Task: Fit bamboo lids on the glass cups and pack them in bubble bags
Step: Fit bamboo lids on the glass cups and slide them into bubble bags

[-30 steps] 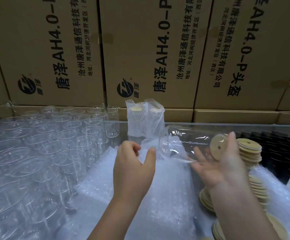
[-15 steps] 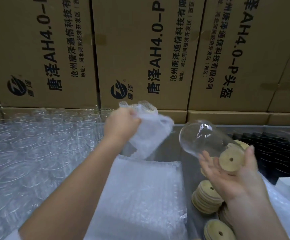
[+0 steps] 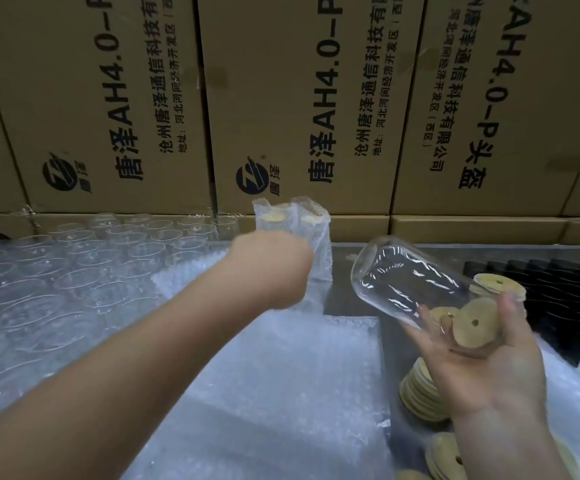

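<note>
Two hands are seen over a grey table (image 3: 342, 292). The right hand (image 3: 482, 362) is turned palm up, and a glass cup (image 3: 409, 282) is held in it. The fingers are curled under the mouth end of the cup, and the thumb is laid against the edge of the bamboo lid (image 3: 475, 325) that is fitted on the cup. The cup is carried tilted in the air, with its closed bottom pointed up and away toward the left and its lidded end resting in the palm.

The left hand (image 3: 271, 268) is stretched forward, with the arm lying across the middle of the view. Its fingers are curled like a fist, but the hand is blurred and only its back is shown, so it cannot be told whether anything is gripped in it. Just behind this hand, two packed cups (image 3: 292, 230) in bubble wrapping are stood upright against the cardboard boxes (image 3: 125, 98).

Below the left arm, a flat pile of bubble bags (image 3: 281, 393) is laid on the table. Many empty glass cups (image 3: 91, 268) are set in rows at the left side. Stacks of bamboo lids (image 3: 420, 393) are placed under and beside the right hand. Some dark ridged objects (image 3: 565, 296), not clearly recognised, are seen at the far right.
</note>
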